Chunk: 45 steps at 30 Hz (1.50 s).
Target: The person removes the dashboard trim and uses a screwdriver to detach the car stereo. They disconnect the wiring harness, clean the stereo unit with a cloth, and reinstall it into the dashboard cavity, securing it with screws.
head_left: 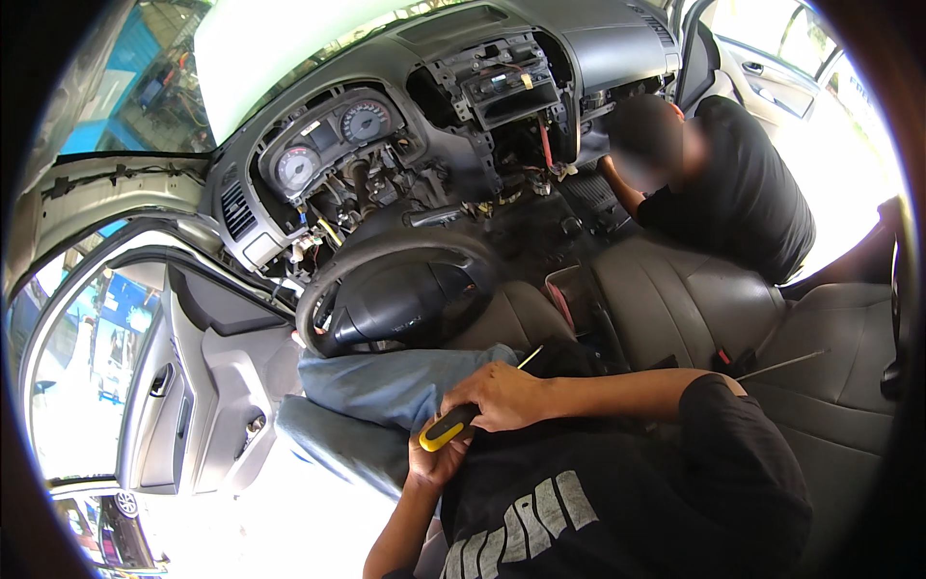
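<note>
In front of my torso, both of my hands close around a screwdriver with a yellow and black handle. My left hand wraps the handle from below, its fingers partly hidden. From the right, my right hand grips the front of the handle and covers part of the shaft. The shaft's thin tip sticks out beyond my right knuckles, pointing up and to the right. Just ahead of my knees is a black steering wheel, tilted and sitting away from the instrument cluster.
The dashboard is partly stripped, with exposed wiring and an open centre console frame. A co-worker in black leans in at the passenger side. A thin metal rod lies over the passenger seat. The driver's door stands open.
</note>
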Motion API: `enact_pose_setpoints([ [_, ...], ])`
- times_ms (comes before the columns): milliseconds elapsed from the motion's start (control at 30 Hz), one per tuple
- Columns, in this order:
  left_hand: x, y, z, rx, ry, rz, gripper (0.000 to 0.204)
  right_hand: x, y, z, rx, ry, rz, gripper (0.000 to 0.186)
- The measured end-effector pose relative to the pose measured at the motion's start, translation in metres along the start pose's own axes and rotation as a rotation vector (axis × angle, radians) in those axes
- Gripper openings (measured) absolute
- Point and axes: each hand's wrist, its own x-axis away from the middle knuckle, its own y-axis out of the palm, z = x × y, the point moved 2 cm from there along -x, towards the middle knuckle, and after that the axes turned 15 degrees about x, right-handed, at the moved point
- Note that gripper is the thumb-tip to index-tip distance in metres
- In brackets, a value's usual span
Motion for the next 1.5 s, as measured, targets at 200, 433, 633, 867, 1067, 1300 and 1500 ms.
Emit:
enact_pose_setpoints([
  [200,-0.002,0.001,-0.006,0.029,-0.048,0.079,0.039,-0.002,0.000,0.005,0.032,0.019,-0.094,0.025],
  [433,-0.003,0.002,-0.010,-0.101,-0.100,0.174,0.046,-0.002,-0.005,0.008,0.043,0.015,-0.136,0.031],
  [633,-0.014,0.020,-0.003,-0.378,-0.150,-0.077,0.039,-0.008,-0.021,0.012,-0.001,0.041,-0.149,0.032],
  [867,-0.095,0.091,0.002,-0.442,-0.037,-0.039,0.033,-0.016,-0.123,0.015,-0.117,0.135,0.269,0.047],
  [1067,-0.253,0.184,-0.029,-0.286,0.063,-0.071,0.034,-0.017,-0.252,0.038,0.286,-0.001,0.813,0.039],
  [1300,-0.394,0.236,-0.029,-0.029,0.310,0.202,0.033,-0.018,-0.269,0.069,0.214,0.044,1.208,0.051],
  [1500,-0.444,0.224,0.013,0.041,0.370,0.378,0.031,-0.033,-0.241,0.115,0.223,-0.041,1.292,0.046],
])
